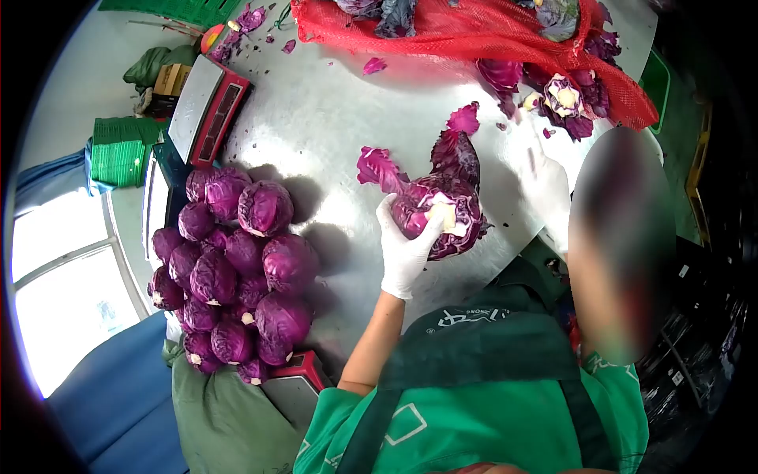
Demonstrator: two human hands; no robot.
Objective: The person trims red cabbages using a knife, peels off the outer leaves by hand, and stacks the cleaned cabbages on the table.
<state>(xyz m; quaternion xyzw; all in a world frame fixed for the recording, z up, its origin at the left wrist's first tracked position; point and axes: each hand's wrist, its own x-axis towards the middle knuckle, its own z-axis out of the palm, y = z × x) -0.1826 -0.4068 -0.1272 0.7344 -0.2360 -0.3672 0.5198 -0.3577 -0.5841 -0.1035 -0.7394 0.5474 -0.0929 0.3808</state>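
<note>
My left hand (407,246), in a white glove, grips a red cabbage (438,209) above the metal table. The cabbage's pale cut stem faces me, and loose outer leaves (455,142) stick out from its far side. To the right, my right hand (545,182), also gloved in white, holds nothing that I can see. Its fingers stretch away from me toward cabbage scraps, their outline washed out against the bright table. Near its fingertips lies a small pale yellow piece (531,101). A leafy cabbage scrap with a cut core (564,96) is just beyond.
Several red cabbages (213,272) are piled at the table's left. A red scale (209,110) stands behind them, another (298,379) near the front edge. A red mesh bag (442,31) with cabbages lies across the far side. Loose leaves dot the metal table (339,110).
</note>
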